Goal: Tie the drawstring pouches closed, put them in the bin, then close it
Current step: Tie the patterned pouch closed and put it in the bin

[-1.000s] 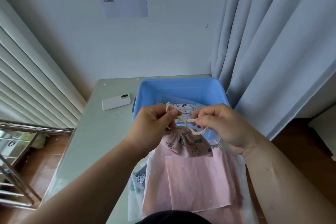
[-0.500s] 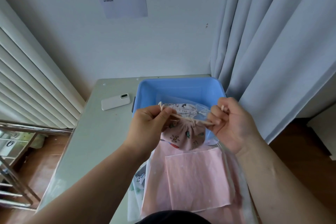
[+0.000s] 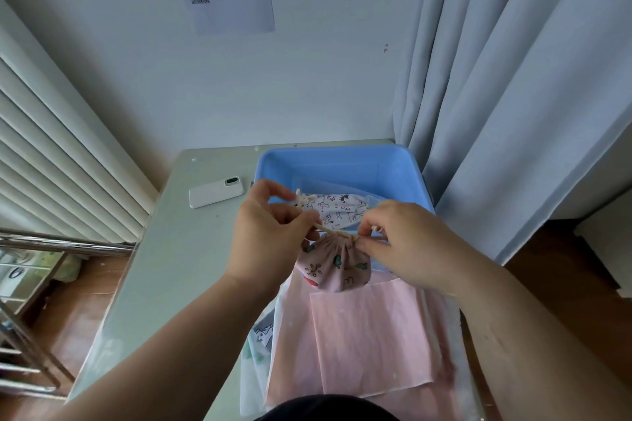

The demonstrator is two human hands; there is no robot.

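Note:
A small pink patterned drawstring pouch (image 3: 337,265) hangs in the air just in front of the blue bin (image 3: 342,166), its mouth gathered tight. My left hand (image 3: 270,232) pinches the cream drawstring (image 3: 325,228) at the pouch's left side. My right hand (image 3: 407,243) pinches the cord end at the gathered neck on the right. Inside the bin lies a white pouch with a dark print (image 3: 337,207), partly hidden by my hands. No bin lid is in view.
Pink fabric sheets (image 3: 366,335) and clear bags lie stacked on the table (image 3: 164,267) below my hands. A white phone (image 3: 216,192) lies left of the bin. Grey curtains (image 3: 513,96) hang close on the right; a radiator and metal rack stand at the left.
My hands pulled the cord ends apart, cinching the pouch mouth. The right hand has since come back in to the gathered neck, and the pouch hangs lower.

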